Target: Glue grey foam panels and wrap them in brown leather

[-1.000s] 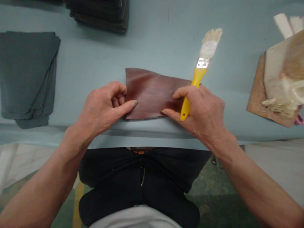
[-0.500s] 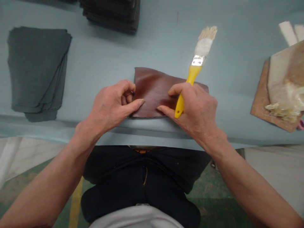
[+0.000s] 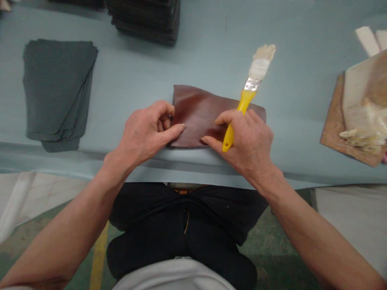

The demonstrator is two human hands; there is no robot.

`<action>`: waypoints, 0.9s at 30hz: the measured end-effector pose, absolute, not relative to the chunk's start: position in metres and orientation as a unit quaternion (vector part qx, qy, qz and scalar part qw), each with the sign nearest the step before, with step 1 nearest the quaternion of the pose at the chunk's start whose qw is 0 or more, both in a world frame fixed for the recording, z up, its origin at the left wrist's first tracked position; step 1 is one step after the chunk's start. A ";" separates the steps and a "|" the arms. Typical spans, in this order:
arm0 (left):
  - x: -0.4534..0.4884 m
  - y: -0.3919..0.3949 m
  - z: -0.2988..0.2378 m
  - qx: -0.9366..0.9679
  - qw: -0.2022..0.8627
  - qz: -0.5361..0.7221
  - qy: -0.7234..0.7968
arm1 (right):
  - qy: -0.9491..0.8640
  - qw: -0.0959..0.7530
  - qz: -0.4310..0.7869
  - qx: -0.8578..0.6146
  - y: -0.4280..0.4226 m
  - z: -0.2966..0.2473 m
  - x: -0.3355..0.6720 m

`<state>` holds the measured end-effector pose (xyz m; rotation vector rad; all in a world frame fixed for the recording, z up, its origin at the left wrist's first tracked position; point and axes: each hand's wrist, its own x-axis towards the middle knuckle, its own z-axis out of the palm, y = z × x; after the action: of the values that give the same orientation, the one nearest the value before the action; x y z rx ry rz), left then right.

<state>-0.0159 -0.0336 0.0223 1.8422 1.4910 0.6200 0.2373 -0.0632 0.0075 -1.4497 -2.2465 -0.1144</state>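
A reddish-brown leather piece [image 3: 196,110] lies near the table's front edge, slightly curved on top. My left hand [image 3: 148,127] grips its left edge, thumb on the upper face and the other fingers curled at the side. At the right part of the leather is my right hand [image 3: 248,139], its thumb and forefinger resting on the surface. A paintbrush [image 3: 248,96] with a yellow handle is tucked in that same hand. Its pale bristles point up and away from me, clear of the leather. Some of my right fingers are hidden behind the hand.
Dark grey-green cut pieces [image 3: 57,88] lie in a fanned pile at the left. Behind stands a tall stack of dark pieces [image 3: 148,20]. On the right, a brown board [image 3: 332,121] carries a pale, glue-crusted container [image 3: 356,88]. White strips [image 3: 367,40] lie beyond it.
The view has shifted slightly, so the pile at the left appears further right. Both hands keep nearly the same hold on the leather, and the brush tilts a little lower.
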 end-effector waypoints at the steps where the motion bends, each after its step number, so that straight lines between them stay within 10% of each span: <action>1: -0.015 -0.034 0.022 0.707 0.333 0.241 0.576 | -0.816 0.229 -0.044 -0.529 -0.063 0.007 0.237; 27: -0.024 -0.039 0.023 0.727 0.345 0.237 0.544 | -0.809 0.247 -0.054 -0.531 -0.063 0.003 0.236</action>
<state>-0.0235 -0.0388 0.0231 1.8891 1.4132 0.6151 0.2359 -0.0631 0.0034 -1.4480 -2.2045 -0.1481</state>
